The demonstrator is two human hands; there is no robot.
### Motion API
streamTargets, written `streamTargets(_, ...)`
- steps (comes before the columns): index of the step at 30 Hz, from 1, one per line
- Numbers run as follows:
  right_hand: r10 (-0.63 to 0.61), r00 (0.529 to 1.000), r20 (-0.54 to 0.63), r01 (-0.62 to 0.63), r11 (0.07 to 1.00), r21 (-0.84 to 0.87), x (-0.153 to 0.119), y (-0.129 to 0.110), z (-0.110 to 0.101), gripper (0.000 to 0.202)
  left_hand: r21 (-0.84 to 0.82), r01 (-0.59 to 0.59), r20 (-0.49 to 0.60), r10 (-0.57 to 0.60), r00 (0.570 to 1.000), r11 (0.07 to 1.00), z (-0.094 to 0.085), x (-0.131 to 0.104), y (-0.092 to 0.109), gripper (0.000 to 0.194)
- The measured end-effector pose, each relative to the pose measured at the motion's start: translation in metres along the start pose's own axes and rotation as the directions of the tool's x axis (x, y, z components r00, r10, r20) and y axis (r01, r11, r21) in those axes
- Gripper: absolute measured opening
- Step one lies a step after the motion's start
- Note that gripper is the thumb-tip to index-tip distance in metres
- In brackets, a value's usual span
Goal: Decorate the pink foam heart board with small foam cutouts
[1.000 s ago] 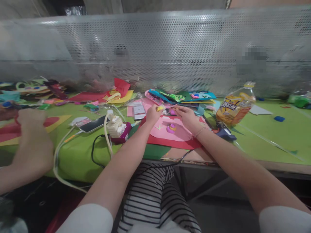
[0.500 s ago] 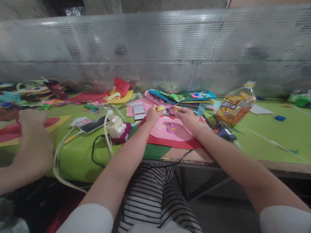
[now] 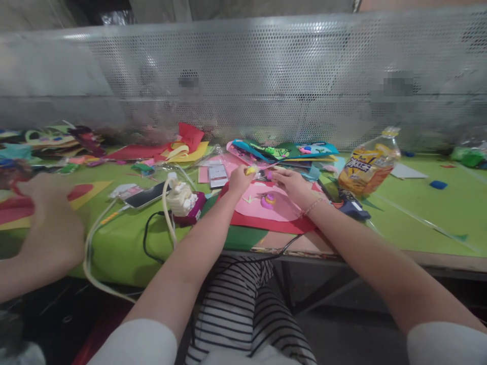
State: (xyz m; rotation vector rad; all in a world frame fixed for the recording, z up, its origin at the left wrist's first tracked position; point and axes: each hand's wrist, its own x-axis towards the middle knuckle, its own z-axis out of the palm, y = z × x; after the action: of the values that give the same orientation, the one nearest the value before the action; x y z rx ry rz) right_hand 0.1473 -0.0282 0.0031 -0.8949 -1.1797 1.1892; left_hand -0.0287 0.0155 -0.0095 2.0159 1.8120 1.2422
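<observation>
My left hand (image 3: 241, 179) is closed on a small yellow lump of modelling clay (image 3: 250, 171), which pokes out past the fingertips. My right hand (image 3: 289, 183) faces it a short way to the right, fingers pinched together, and what they hold, if anything, is hidden. A purple lump (image 3: 268, 174) shows right by those fingertips. Below both hands lies a pink paper (image 3: 251, 212) on a red sheet (image 3: 243, 220). On the pink paper sit a purple and yellow coiled clay figure (image 3: 268, 201) and a small pale green sprig shape (image 3: 249, 199).
Right of the paper are a dark blue glue gun (image 3: 352, 209) and a bottle with yellow wrappers (image 3: 367, 167). At left stand a purple-based power adapter (image 3: 186, 205), a phone (image 3: 150, 196) and cables. Another person's arm (image 3: 53, 228) reaches in from the left. Decorated felt pieces (image 3: 285, 150) lie behind.
The yellow bit at my right fingertips no longer shows, and a purple lump is visible there instead. My left hand keeps its place. The other person's hand has shifted slightly.
</observation>
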Motion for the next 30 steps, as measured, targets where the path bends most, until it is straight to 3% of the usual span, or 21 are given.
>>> streamTargets(4, 0.018, 0.997, -0.07, -0.019, 1.0, -0.012, 0.0007, 0.0002, -0.0008, 0.021, 0.005, 0.006, -0.006, -0.006, 1.0, 1.0, 0.0017, 0.0004, -0.0012, 0.023)
streamTargets(8, 0.015, 0.999, 0.035, -0.019, 0.993, 0.117, -0.0003, -0.0002, 0.0026, 0.017, -0.031, 0.008, 0.004, -0.008, 1.0, 0.999, 0.0037, 0.0011, -0.003, 0.023)
streamTargets(11, -0.017, 0.996, 0.091, 0.01, 0.997, 0.08, -0.0009, -0.0004, 0.0029, 0.025, -0.038, 0.008, 0.012, -0.008, 1.0, 0.999, 0.0032, 0.0011, -0.0026, 0.023)
streamTargets(17, 0.005, 1.0, 0.006, -0.005, 0.999, 0.047, 0.0021, 0.0022, 0.0004, 0.02, -0.02, 0.006, 0.003, -0.006, 1.0, 1.0, 0.0012, 0.0, -0.0008, 0.024)
streamTargets(23, -0.027, 0.996, 0.09, 0.015, 0.991, 0.133, -0.0001, 0.0005, 0.0029, 0.026, -0.043, 0.003, 0.014, -0.002, 1.0, 0.999, 0.0028, 0.0006, -0.0027, 0.024)
streamTargets(30, 0.0, 1.0, 0.012, -0.001, 0.999, 0.039, -0.0007, -0.0007, 0.0021, 0.023, -0.024, 0.023, 0.034, -0.022, 0.999, 0.999, 0.0013, -0.0004, -0.001, 0.023)
